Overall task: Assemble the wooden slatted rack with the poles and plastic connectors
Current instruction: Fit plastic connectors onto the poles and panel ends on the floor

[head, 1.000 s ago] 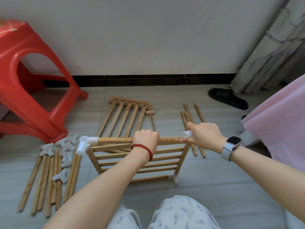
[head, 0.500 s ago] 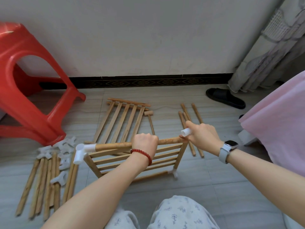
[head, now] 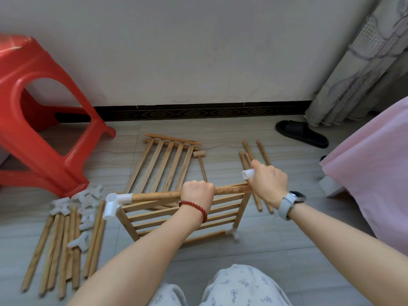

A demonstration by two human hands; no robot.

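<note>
2 hands work on the slatted rack [head: 183, 217], which stands on edge on the floor [head: 265, 250] near the person's knees. The left hand [head: 197, 195] is curled around the top pole [head: 159, 196], near its middle. The right hand [head: 268, 183] is closed around a white connector [head: 248, 174] at the pole's right end. Another white connector [head: 113, 204] sits on the left end. Loose poles [head: 64, 246] and spare connectors [head: 86, 199] lie toward the floor's left edge.
</note>
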